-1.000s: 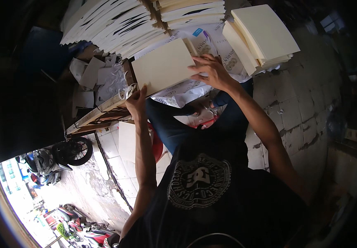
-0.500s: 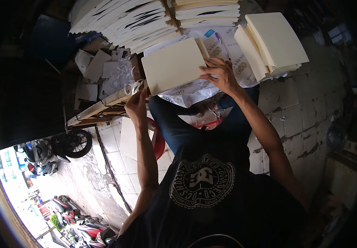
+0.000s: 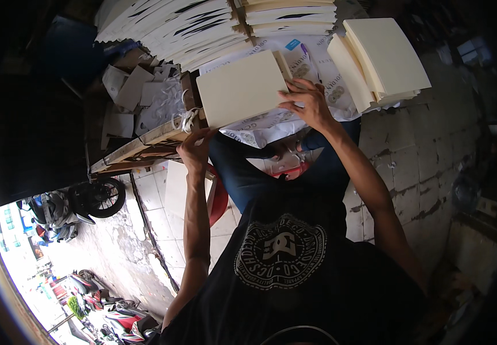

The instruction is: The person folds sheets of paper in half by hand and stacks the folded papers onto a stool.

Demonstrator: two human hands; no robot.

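In front of me at the table's near edge lies a cream rectangular paper block, its top face smooth and blank. My right hand grips its right edge, fingers somewhat apart. At the near left corner is my left hand, fingers pinched together just below the block. Whatever the left fingertips hold is too small and partly hidden to name. Another thin cream piece shows beyond the block's far right edge.
Tall stacks of cream paper line the table's far side. More cream blocks stand at the right. A purple pen lies on the printed white sheet. Left of the table, a bin of paper scraps sits behind a wooden rail.
My left hand has dropped slightly toward me, below the block's near left corner. The right hand and the block have hardly moved.
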